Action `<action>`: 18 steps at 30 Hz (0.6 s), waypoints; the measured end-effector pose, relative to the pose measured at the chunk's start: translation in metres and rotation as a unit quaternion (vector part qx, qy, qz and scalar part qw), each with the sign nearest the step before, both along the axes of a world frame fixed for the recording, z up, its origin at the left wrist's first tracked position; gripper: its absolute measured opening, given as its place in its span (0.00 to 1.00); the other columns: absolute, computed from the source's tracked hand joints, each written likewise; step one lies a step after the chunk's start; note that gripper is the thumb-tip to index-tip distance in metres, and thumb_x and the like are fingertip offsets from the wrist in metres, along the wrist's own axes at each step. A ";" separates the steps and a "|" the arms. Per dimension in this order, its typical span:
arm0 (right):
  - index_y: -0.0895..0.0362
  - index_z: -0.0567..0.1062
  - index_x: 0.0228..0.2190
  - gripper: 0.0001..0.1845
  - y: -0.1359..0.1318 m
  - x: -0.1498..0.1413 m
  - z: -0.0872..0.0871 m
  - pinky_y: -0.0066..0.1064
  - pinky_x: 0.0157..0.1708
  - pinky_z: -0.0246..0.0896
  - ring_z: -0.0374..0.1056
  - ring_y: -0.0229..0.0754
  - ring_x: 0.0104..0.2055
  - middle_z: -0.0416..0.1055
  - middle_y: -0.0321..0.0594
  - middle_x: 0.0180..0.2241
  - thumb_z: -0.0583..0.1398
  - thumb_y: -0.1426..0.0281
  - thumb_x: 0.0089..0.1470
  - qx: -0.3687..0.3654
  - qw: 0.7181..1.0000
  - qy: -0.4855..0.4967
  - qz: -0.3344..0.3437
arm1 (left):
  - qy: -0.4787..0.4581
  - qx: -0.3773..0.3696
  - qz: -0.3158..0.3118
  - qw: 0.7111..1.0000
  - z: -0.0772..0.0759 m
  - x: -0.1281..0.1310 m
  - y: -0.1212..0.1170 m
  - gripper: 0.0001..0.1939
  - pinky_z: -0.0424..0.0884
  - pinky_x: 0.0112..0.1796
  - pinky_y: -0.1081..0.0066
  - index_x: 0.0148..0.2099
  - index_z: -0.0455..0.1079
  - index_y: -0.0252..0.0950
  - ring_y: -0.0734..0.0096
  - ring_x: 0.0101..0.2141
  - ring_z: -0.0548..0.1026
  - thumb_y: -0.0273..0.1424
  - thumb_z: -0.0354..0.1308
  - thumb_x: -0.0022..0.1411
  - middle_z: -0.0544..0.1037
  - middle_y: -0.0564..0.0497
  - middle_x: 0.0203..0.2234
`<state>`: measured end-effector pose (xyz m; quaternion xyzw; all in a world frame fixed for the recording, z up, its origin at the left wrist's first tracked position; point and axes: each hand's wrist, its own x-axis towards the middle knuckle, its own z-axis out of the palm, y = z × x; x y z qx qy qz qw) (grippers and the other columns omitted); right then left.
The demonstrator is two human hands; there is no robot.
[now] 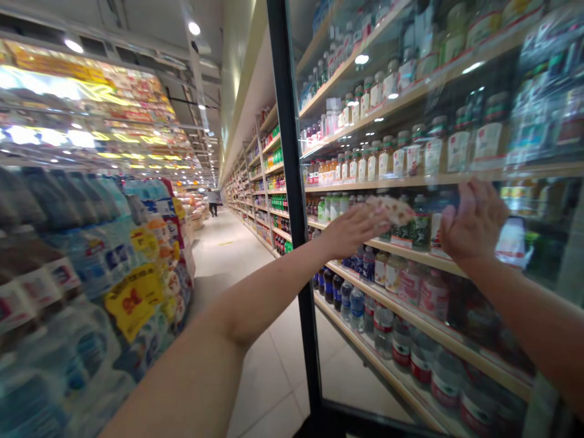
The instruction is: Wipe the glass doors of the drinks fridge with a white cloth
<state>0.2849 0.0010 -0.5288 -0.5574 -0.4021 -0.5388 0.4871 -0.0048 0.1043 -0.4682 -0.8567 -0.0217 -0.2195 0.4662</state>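
Note:
My left hand [358, 230] reaches across the dark door frame to the glass door [374, 377]. Under its fingertips is a pale cloth with brownish spots [395, 210], blurred, held against the glass. To the right, my right hand [477, 222] is up at the glass with its fingers stretched upward and nothing in it; motion smears it a little. Seen through the door, shelves carry rows of bottled drinks, among them bottles with white labels [433, 146] above the hands and pink-labelled bottles [433, 295] below.
The door's black frame [294, 182] stands upright before me. Stacked packs of bottled water [86, 243] with a yellow sign [132, 301] line the left side. A tiled aisle [228, 243] runs away past long drink shelves [269, 182]. A person [213, 201] stands far down it.

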 end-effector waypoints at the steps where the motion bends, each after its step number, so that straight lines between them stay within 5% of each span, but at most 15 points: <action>1: 0.62 0.65 0.65 0.35 0.000 0.001 0.008 0.54 0.66 0.49 0.56 0.58 0.68 0.63 0.56 0.64 0.51 0.59 0.61 0.008 1.000 -0.003 -0.004 | 0.063 0.013 -0.011 0.998 -0.002 -0.003 -0.001 0.28 0.42 0.72 0.54 0.73 0.53 0.42 0.62 0.73 0.37 0.26 0.44 0.74 0.50 0.52 0.74; 3: 0.60 0.67 0.64 0.33 -0.002 0.004 0.029 0.54 0.65 0.49 0.58 0.58 0.66 0.65 0.56 0.63 0.50 0.59 0.62 0.019 1.000 -0.005 -0.011 | 0.055 0.022 -0.004 0.998 0.010 -0.010 0.001 0.29 0.41 0.72 0.54 0.74 0.51 0.42 0.63 0.73 0.37 0.26 0.45 0.74 0.49 0.51 0.74; 6: 0.59 0.61 0.68 0.34 -0.005 0.004 0.064 0.53 0.67 0.43 0.51 0.56 0.71 0.58 0.52 0.68 0.47 0.58 0.66 -0.012 0.999 -0.030 -0.010 | -0.153 0.004 0.015 0.988 0.038 -0.016 0.008 0.32 0.45 0.71 0.51 0.74 0.51 0.38 0.62 0.73 0.36 0.19 0.42 0.71 0.48 0.46 0.74; 9: 0.60 0.54 0.71 0.33 -0.006 0.001 0.083 0.50 0.69 0.39 0.41 0.52 0.75 0.48 0.49 0.72 0.45 0.63 0.69 -0.054 0.998 -0.030 -0.010 | -0.250 -0.007 -0.019 0.968 0.025 -0.012 0.013 0.31 0.49 0.69 0.48 0.73 0.55 0.37 0.58 0.73 0.36 0.19 0.42 0.71 0.53 0.45 0.73; 11: 0.61 0.53 0.71 0.33 -0.006 -0.002 0.085 0.50 0.70 0.40 0.39 0.51 0.76 0.46 0.49 0.73 0.45 0.65 0.70 -0.071 0.997 -0.020 -0.013 | -0.181 0.014 -0.056 0.982 -0.008 -0.007 0.013 0.29 0.50 0.69 0.46 0.72 0.58 0.38 0.56 0.73 0.38 0.22 0.45 0.72 0.55 0.46 0.72; 14: 0.60 0.53 0.71 0.32 -0.007 -0.004 0.081 0.52 0.70 0.41 0.39 0.52 0.76 0.46 0.49 0.73 0.46 0.66 0.70 -0.079 0.996 -0.021 -0.017 | 0.090 0.085 -0.119 0.985 -0.050 -0.008 0.010 0.25 0.50 0.71 0.56 0.70 0.63 0.44 0.64 0.72 0.45 0.29 0.47 0.73 0.57 0.53 0.71; 16: 0.61 0.54 0.71 0.32 -0.009 -0.005 0.080 0.53 0.71 0.42 0.40 0.52 0.76 0.47 0.49 0.73 0.47 0.66 0.70 -0.074 0.997 -0.032 -0.016 | 0.145 0.099 -0.126 0.976 -0.045 -0.014 0.011 0.26 0.49 0.71 0.58 0.70 0.61 0.45 0.67 0.72 0.48 0.31 0.48 0.73 0.56 0.54 0.72; 18: 0.62 0.55 0.70 0.31 -0.010 -0.004 0.079 0.53 0.71 0.42 0.40 0.52 0.76 0.48 0.49 0.72 0.46 0.66 0.70 -0.066 0.997 -0.040 -0.015 | 0.046 0.072 -0.104 0.991 -0.012 -0.022 0.015 0.29 0.46 0.71 0.52 0.72 0.57 0.43 0.64 0.72 0.46 0.28 0.49 0.71 0.56 0.50 0.72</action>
